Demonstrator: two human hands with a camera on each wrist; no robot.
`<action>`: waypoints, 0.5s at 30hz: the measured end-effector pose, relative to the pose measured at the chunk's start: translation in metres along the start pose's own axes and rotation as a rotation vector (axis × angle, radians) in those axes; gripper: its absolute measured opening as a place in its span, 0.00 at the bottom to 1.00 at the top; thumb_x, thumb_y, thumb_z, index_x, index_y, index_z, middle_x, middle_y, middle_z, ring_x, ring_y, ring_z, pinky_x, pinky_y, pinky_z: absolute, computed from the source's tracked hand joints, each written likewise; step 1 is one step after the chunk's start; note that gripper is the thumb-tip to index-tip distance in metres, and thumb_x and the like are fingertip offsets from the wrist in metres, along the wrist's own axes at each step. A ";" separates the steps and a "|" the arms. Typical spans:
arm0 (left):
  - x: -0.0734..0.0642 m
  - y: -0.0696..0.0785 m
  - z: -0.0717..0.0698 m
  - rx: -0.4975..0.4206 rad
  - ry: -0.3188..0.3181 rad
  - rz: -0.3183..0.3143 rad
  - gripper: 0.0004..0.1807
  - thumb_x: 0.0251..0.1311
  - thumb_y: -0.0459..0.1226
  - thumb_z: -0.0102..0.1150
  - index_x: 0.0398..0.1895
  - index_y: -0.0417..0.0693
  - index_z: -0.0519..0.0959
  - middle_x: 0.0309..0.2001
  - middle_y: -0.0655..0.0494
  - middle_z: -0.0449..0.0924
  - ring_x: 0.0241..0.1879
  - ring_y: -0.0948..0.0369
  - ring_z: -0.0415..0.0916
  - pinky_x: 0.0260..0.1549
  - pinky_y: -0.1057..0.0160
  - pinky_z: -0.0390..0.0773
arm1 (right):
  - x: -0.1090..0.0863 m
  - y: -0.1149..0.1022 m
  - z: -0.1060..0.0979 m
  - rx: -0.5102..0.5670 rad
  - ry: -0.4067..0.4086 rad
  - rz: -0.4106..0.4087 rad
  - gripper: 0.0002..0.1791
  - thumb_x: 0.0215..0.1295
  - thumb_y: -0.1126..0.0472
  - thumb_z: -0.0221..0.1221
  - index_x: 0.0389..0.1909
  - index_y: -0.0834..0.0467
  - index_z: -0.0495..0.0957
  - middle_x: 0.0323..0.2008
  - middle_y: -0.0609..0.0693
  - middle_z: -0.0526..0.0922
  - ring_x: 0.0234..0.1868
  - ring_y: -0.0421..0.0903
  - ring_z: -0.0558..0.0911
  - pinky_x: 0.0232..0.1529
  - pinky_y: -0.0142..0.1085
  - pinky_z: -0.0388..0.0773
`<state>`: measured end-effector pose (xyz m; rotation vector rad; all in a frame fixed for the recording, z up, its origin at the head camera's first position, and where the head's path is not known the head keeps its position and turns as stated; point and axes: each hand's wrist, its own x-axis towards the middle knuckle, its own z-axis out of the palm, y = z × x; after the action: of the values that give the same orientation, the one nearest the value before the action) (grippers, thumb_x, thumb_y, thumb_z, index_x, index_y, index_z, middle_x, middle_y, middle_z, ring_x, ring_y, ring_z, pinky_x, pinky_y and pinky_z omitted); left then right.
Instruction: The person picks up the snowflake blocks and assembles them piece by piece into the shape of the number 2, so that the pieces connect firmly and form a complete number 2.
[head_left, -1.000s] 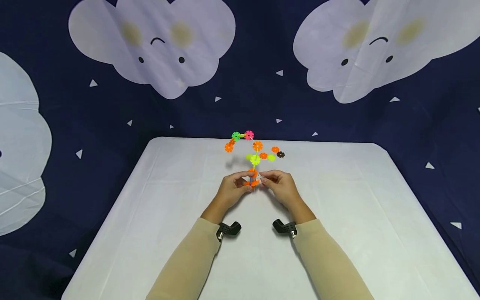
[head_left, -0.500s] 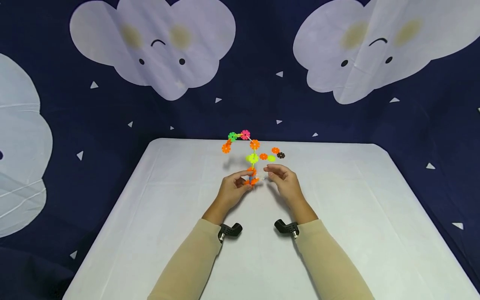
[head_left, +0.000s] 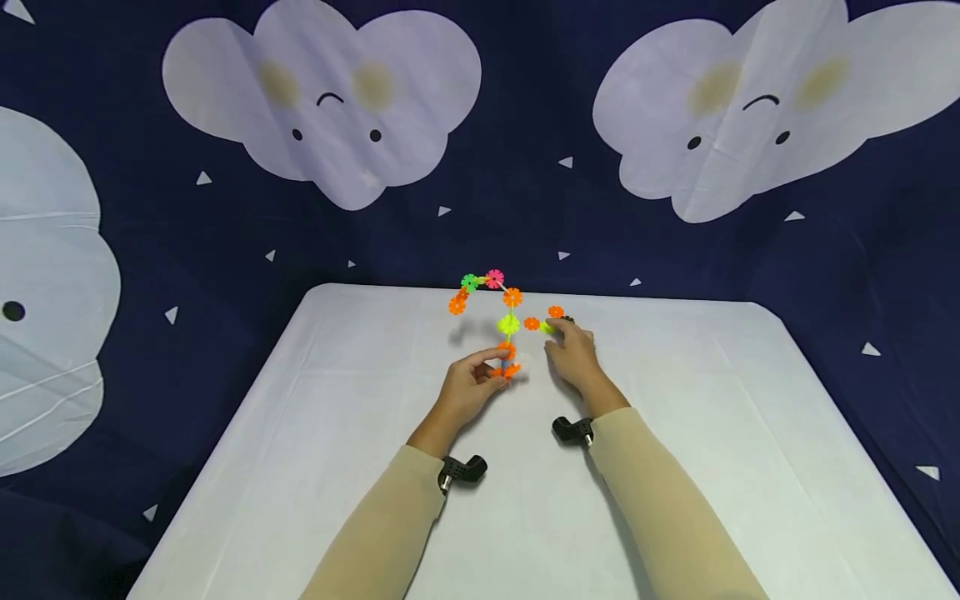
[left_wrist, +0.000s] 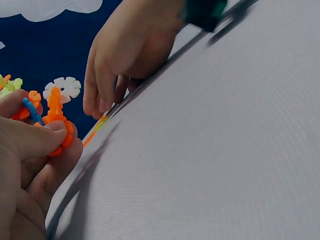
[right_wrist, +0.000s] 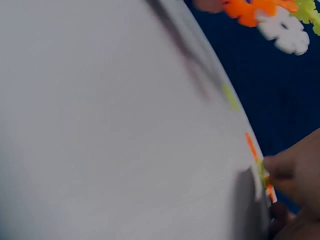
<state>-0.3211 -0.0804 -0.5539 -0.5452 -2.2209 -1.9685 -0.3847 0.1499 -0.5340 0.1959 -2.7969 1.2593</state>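
My left hand (head_left: 463, 387) pinches the lower end of a chain of notched, flower-shaped plastic discs (head_left: 512, 297). At that end, the left wrist view shows an orange disc (left_wrist: 55, 104), a blue disc (left_wrist: 33, 111) and a white disc (left_wrist: 70, 86) joined on. The chain bends over to the left at its top, through pink and green discs. My right hand (head_left: 576, 357) reaches down over the loose discs, its fingertips at a yellow-green disc (head_left: 547, 327), lightly bent. Its fingers partly cover a black disc (head_left: 569, 319).
Two loose orange discs, one nearer (head_left: 532, 323) and one farther (head_left: 556, 312), lie beside the right fingertips. Another yellow-green disc (right_wrist: 230, 96) lies apart on the white table (head_left: 360, 433). A dark blue cloth with clouds (head_left: 517, 150) hangs behind the table.
My right hand has let go of the white disc at the chain's lower end and moved forward and right to the loose discs. The left hand keeps its hold on the chain.
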 end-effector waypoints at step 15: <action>0.000 0.002 -0.001 0.004 -0.022 -0.064 0.25 0.62 0.20 0.70 0.61 0.45 0.84 0.56 0.54 0.83 0.37 0.59 0.82 0.36 0.68 0.82 | 0.001 -0.001 -0.001 -0.055 0.032 0.010 0.09 0.72 0.65 0.68 0.50 0.63 0.84 0.42 0.59 0.80 0.46 0.58 0.76 0.53 0.50 0.73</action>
<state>-0.3204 -0.0814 -0.5517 -0.5037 -2.2822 -1.9975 -0.3855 0.1501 -0.5323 0.1570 -2.8047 1.1745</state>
